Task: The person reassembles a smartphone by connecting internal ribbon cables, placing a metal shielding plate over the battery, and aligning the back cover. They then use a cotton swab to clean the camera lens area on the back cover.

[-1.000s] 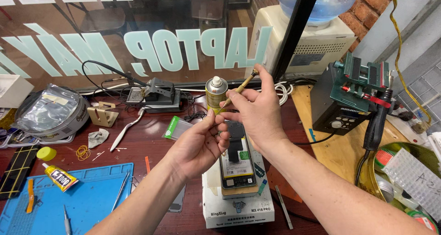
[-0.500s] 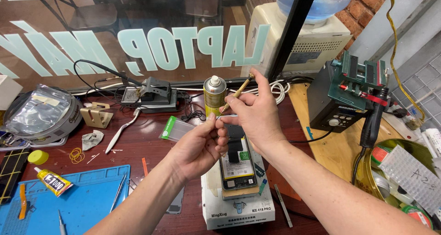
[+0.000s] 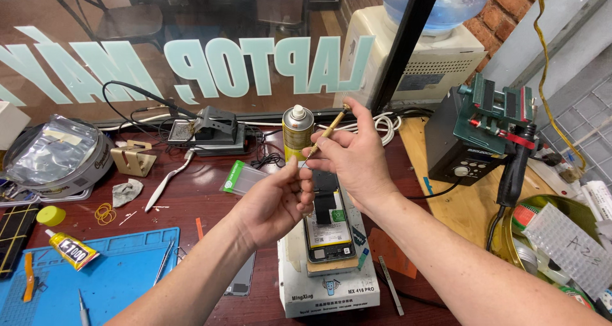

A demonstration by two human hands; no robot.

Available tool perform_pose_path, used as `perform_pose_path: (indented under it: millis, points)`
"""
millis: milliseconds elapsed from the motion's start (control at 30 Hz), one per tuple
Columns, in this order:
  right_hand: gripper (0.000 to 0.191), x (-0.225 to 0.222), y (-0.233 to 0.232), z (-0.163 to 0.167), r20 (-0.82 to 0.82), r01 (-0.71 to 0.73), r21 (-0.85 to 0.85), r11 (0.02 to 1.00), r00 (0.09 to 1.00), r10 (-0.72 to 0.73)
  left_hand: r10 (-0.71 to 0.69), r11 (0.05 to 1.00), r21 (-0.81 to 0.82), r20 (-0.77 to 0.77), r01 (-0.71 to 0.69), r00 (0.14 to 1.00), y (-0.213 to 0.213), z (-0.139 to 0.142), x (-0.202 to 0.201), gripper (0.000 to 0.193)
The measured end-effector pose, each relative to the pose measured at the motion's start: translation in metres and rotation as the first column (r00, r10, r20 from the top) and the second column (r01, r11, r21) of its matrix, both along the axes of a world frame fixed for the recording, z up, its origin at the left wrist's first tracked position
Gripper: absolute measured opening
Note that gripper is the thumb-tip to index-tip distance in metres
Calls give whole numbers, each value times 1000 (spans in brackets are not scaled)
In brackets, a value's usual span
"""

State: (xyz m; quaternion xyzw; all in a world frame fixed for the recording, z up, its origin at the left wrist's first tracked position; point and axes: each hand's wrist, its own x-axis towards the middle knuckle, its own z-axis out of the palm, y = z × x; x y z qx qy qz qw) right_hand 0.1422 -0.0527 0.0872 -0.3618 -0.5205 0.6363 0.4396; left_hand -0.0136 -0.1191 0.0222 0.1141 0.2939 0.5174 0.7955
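My head camera only, looking down and forward over workbench, close on my hands, window just behind

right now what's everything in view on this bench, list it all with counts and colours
screwdriver: 1, brass handle, pinched in the right hand, tip at the left hand's fingers
opened phone: 1, black, lying on the white heating stand
heating stand: 1, white, bench centre front
spray can: 1, gold with white cap, behind the hands
glue tube: 1, yellow, on the blue mat
work mat: 1, blue, front left
tweezers: 1, metal, on the mat's right edge
rubber bands: a few, yellow, left of centre
clamp fixture: 1, green and red, on the black station at right
water dispenser: 1, cream, behind the glass
left hand: 1, bare
right hand: 1, bare
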Motion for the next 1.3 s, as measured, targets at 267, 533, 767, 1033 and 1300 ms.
perform_pose_path:
  millis: [267,533,767,1033,1300]
  points:
    - [81,-4,10,-27,158,124,150,981,976,-148,152,901,-366,-234,-231,960,9,-34,-14,26]
    - [77,-14,10,-68,302,70,335,940,937,-178,90,881,-411,-347,-237,934,41,-82,-26,20]
    - [74,-12,11,-71,350,32,375,927,920,-173,2,891,-398,-478,-218,878,59,-91,-17,14]
    - [74,-13,11,-71,351,31,351,936,922,-161,3,886,-408,-467,-219,884,56,-79,-14,17]
    - [71,-12,9,-73,356,-10,462,887,918,-175,4,881,-408,-503,-242,864,56,-72,-11,18]
